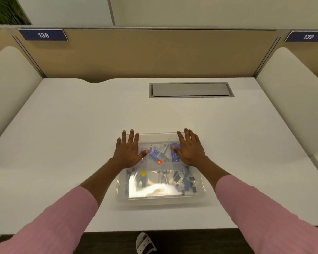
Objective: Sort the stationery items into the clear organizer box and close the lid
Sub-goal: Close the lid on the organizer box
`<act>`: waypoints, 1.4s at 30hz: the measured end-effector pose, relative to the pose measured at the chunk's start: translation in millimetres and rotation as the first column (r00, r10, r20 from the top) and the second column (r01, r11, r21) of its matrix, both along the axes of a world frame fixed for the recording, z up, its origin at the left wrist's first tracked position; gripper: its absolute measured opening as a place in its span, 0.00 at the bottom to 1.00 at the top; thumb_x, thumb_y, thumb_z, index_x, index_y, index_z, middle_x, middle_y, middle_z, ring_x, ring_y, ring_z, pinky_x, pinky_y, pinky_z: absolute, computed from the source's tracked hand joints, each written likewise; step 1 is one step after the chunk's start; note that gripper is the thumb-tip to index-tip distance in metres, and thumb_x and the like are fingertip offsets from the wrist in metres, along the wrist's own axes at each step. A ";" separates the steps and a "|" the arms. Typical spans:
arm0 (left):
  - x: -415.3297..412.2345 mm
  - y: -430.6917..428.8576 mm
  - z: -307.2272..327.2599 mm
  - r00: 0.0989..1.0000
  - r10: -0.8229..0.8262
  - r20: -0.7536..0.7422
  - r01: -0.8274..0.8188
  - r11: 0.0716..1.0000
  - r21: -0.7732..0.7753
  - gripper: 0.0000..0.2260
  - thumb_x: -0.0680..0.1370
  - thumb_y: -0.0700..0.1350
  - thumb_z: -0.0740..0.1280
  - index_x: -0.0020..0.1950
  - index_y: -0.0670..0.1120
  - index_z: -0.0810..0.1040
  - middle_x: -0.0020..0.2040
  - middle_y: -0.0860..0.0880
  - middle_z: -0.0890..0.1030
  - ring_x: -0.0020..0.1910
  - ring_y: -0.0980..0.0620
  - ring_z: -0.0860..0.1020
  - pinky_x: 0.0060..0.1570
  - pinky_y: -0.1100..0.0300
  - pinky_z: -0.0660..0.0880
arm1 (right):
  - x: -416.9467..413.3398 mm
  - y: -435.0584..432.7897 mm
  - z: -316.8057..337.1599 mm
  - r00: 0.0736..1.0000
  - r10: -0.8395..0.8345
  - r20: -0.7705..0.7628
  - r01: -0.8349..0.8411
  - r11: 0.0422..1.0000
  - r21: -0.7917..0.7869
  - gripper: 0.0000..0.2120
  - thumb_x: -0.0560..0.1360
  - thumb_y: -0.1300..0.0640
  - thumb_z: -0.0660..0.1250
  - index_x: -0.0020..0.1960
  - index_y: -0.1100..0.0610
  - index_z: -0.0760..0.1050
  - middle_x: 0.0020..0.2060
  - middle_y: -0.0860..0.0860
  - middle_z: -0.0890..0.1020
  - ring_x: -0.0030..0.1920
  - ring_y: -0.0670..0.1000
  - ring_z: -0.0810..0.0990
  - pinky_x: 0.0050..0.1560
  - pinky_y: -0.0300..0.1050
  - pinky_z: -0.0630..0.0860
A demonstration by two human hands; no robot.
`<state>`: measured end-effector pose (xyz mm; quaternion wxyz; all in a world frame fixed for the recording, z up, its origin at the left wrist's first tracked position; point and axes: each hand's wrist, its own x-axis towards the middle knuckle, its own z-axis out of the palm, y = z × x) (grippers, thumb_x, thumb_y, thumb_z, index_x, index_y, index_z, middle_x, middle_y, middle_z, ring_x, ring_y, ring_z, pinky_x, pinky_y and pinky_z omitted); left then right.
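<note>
The clear organizer box (160,198) lies on the white desk near its front edge, with its clear lid down over the compartments. Through the lid I see blue packets (153,153), a small red item (159,162), a yellow item (143,173), silver pieces (162,177) and several dark binder clips (184,179). My left hand (128,153) lies flat with straight, spread fingers on the lid's far left part. My right hand (190,149) lies flat in the same way on the far right part. Both hands press on the lid and hold nothing.
A grey cable hatch (191,89) is set into the desk at the back. A tan partition (147,52) with signs 138 and 139 closes off the far side. White padded dividers (9,85) stand left and right. A shoe (145,242) shows below the desk edge.
</note>
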<state>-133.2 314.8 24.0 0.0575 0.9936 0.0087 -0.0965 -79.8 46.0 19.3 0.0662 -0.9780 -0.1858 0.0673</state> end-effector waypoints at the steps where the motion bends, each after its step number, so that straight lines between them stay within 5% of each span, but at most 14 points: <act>1: -5.2 -1.6 2.5 1.000 0.020 0.016 -0.020 1.000 -0.023 0.50 0.66 0.76 0.33 0.78 0.44 0.52 0.78 0.37 0.49 0.77 0.34 0.45 0.73 0.38 0.51 | -3.5 -0.6 1.4 1.000 -0.010 -0.004 0.010 1.000 0.015 0.44 0.72 0.29 0.32 0.77 0.56 0.52 0.76 0.64 0.54 0.76 0.63 0.52 0.75 0.56 0.50; 8: -89.2 -31.4 -3.6 0.995 0.074 0.068 -0.072 0.997 -0.026 0.47 0.70 0.74 0.37 0.75 0.40 0.59 0.76 0.35 0.59 0.75 0.32 0.54 0.71 0.36 0.55 | -81.0 -11.3 2.4 0.999 0.024 0.033 -0.027 0.996 0.084 0.38 0.76 0.33 0.43 0.76 0.57 0.57 0.76 0.63 0.56 0.77 0.61 0.52 0.76 0.54 0.50; 13: -122.0 -33.8 -6.2 0.996 0.075 0.055 -0.077 0.996 0.040 0.48 0.70 0.74 0.36 0.76 0.41 0.56 0.77 0.36 0.53 0.76 0.34 0.50 0.73 0.38 0.48 | -116.4 -27.5 -6.8 0.999 0.050 0.013 -0.051 0.995 0.080 0.37 0.76 0.33 0.41 0.76 0.55 0.56 0.76 0.60 0.57 0.77 0.58 0.53 0.76 0.53 0.50; 24: -126.1 -39.2 -11.3 0.991 0.063 0.116 -0.071 0.995 0.071 0.42 0.74 0.71 0.44 0.76 0.41 0.56 0.77 0.36 0.54 0.77 0.35 0.49 0.74 0.43 0.48 | -120.9 -28.8 -14.4 0.995 0.067 0.075 -0.070 0.997 0.034 0.34 0.78 0.35 0.46 0.76 0.55 0.55 0.76 0.60 0.56 0.77 0.59 0.53 0.76 0.53 0.48; 42: -91.6 -63.0 -0.9 0.989 0.103 0.108 -0.105 0.994 0.013 0.46 0.70 0.73 0.34 0.73 0.43 0.64 0.76 0.38 0.61 0.76 0.36 0.56 0.73 0.43 0.57 | -98.3 -48.9 4.1 0.999 0.013 0.029 -0.015 0.997 0.071 0.31 0.79 0.37 0.46 0.76 0.52 0.55 0.78 0.57 0.53 0.78 0.56 0.48 0.76 0.50 0.43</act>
